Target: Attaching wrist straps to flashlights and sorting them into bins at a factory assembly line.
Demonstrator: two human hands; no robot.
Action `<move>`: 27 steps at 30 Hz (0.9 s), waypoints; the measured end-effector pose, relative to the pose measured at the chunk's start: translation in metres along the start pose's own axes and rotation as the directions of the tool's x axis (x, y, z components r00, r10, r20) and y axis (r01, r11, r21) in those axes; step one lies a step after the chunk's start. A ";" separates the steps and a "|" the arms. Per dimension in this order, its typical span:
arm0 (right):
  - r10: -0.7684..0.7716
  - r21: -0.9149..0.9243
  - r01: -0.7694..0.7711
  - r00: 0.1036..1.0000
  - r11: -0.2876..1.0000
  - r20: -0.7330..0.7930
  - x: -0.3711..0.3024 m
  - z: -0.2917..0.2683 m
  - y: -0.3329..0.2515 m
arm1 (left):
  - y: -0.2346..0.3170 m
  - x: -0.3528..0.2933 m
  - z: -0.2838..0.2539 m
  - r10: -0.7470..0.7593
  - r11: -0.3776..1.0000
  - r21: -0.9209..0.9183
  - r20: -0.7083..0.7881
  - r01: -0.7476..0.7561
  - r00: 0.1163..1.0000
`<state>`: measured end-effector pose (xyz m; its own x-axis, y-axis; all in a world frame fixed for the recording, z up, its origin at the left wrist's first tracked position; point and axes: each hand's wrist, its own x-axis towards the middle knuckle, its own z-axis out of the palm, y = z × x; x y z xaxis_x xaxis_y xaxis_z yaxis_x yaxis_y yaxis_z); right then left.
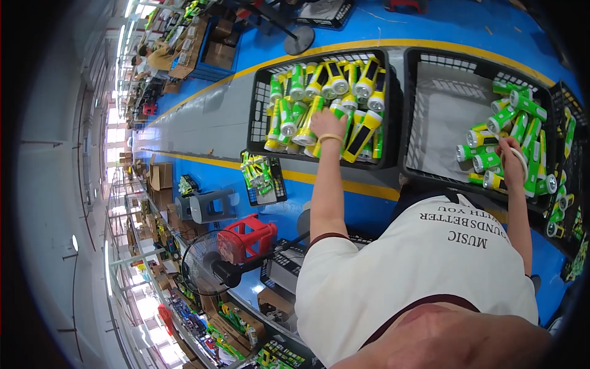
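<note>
My left hand reaches into a black plastic crate heaped with green and yellow flashlights, some with dark panels along their bodies. Its fingers curl around a flashlight at the near side of the heap, their tips partly hidden. A tan band circles that wrist. Farther right, my right hand is over a second black crate, where flashlights lie piled at the right end on a grey lining. The fingers are drawn together at the head of a flashlight. A white loop hangs around the right wrist.
A small crate of flashlights sits on the blue floor at the left. Near it are a red stool, a grey stool and a standing fan. More crates crowd the right edge. People work at benches far left.
</note>
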<state>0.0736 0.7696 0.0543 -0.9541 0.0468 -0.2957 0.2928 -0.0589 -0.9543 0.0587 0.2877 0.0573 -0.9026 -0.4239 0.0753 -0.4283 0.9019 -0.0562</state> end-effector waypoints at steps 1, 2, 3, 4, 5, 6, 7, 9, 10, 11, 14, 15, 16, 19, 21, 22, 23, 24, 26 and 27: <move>0.040 0.014 -0.039 0.996 0.999 -0.074 -0.009 -0.012 -0.007 | 0.026 -0.006 0.003 0.113 0.985 -0.078 -0.380 -0.154 0.918; 0.028 0.104 -0.014 0.991 0.994 -0.132 -0.014 -0.033 0.004 | 0.070 -0.010 -0.006 0.247 0.878 -0.263 -0.466 -0.400 0.849; 0.015 0.195 0.020 0.984 0.981 -0.175 -0.015 -0.053 0.015 | 0.122 -0.028 -0.012 0.201 0.714 -0.571 -0.389 -0.406 0.899; 0.016 0.258 0.030 0.984 0.966 -0.177 -0.020 -0.064 0.015 | 0.164 -0.046 0.001 0.444 0.528 -0.616 -0.386 -0.585 0.808; 0.026 0.278 0.032 0.979 0.960 -0.201 -0.024 -0.071 0.013 | 0.200 -0.080 0.004 0.679 0.441 -0.594 -0.269 -0.673 0.682; 0.031 0.288 0.036 0.974 0.957 -0.225 -0.027 -0.075 0.012 | 0.242 -0.110 0.042 0.790 0.279 -0.638 -0.273 -0.718 0.549; 0.004 0.297 0.065 0.974 0.953 -0.227 -0.030 -0.086 0.015 | 0.277 -0.131 0.030 0.894 0.094 -0.752 -0.224 -0.652 0.387; -0.058 0.298 0.117 0.979 0.947 -0.198 -0.040 -0.089 0.004 | 0.333 -0.167 0.086 0.962 0.146 -0.742 -0.048 -0.655 0.269; -0.072 0.260 0.135 0.969 0.956 -0.237 -0.048 -0.093 -0.001 | 0.346 -0.176 0.089 0.970 0.231 -0.668 0.104 -0.708 0.218; -0.057 0.258 0.129 0.962 0.958 -0.268 -0.052 -0.098 -0.002 | 0.352 -0.173 0.090 0.970 0.229 -0.668 0.098 -0.708 0.221; -0.042 0.245 0.132 0.940 0.961 -0.339 -0.067 -0.106 -0.007 | 0.354 -0.159 0.064 0.965 0.263 -0.700 0.206 -0.664 0.165; -0.062 0.222 0.138 0.947 0.965 -0.316 -0.070 -0.102 -0.008 | 0.352 -0.154 0.083 0.940 0.340 -0.694 0.245 -0.635 0.236; -0.080 0.198 0.146 0.948 0.969 -0.309 -0.073 -0.102 -0.008 | 0.352 -0.147 0.092 0.915 0.402 -0.687 0.281 -0.605 0.289; -0.022 0.265 0.108 0.951 0.958 -0.307 -0.073 -0.090 0.000 | 0.352 -0.149 0.080 0.880 0.455 -0.552 0.400 -0.699 0.257; -0.048 0.255 0.111 0.969 0.961 -0.241 -0.064 -0.075 0.000 | 0.342 -0.141 0.071 0.835 0.471 -0.518 0.522 -0.714 0.171; -0.090 0.257 0.145 0.973 0.956 -0.213 -0.059 -0.063 -0.003 | 0.331 -0.142 0.077 0.839 0.492 -0.502 0.492 -0.712 0.233; -0.092 0.257 0.145 0.974 0.956 -0.206 -0.055 -0.053 -0.007 | 0.319 -0.142 0.078 0.838 0.514 -0.486 0.459 -0.707 0.294; -0.075 0.234 0.118 0.980 0.965 -0.187 -0.049 -0.046 -0.010 | 0.305 -0.139 0.074 0.821 0.540 -0.491 0.487 -0.684 0.298; -0.054 0.185 0.086 0.984 0.979 -0.172 -0.042 -0.027 -0.019 | 0.278 -0.144 0.081 0.840 0.522 -0.436 0.413 -0.733 0.352; -0.060 0.163 0.085 0.986 0.983 -0.155 -0.040 -0.017 -0.020 | 0.262 -0.150 0.092 0.853 0.510 -0.378 0.335 -0.773 0.399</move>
<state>0.1071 0.7858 0.0840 -0.9487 0.2045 -0.2412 0.1964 -0.2168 -0.9563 0.0782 0.5797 -0.0604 -0.7407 0.5724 -0.3516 0.4956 0.8190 0.2893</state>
